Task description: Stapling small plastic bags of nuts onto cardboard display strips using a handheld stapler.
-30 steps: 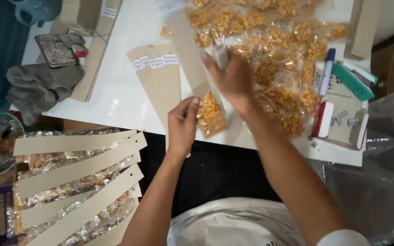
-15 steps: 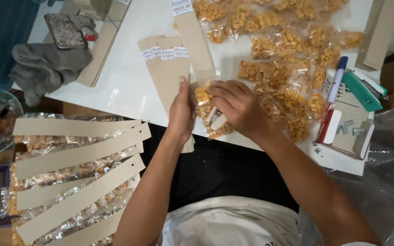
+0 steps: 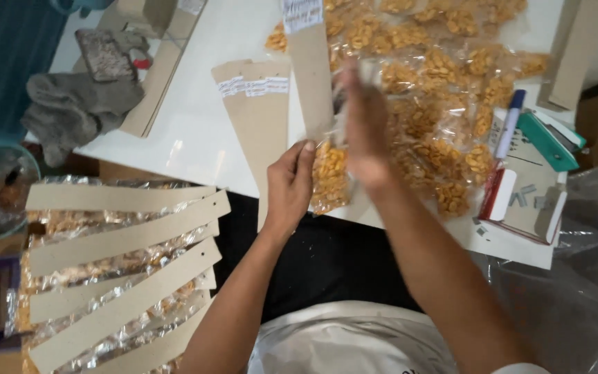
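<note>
Left hand [image 3: 288, 187] pinches the small clear snack bag [image 3: 329, 176] at its upper edge, fingers closed on the plastic, at the near edge of the white worktop [image 3: 195, 131]. Right hand [image 3: 363, 125] is blurred just right of the bag; its fingers' grip, I cannot tell. A cardboard strip [image 3: 311, 76] stands just above the bag.

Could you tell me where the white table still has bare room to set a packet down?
The table is bare between the grey cloth and the labelled cardboard strips. Right of them, snack packets crowd it to the stapler.
</note>
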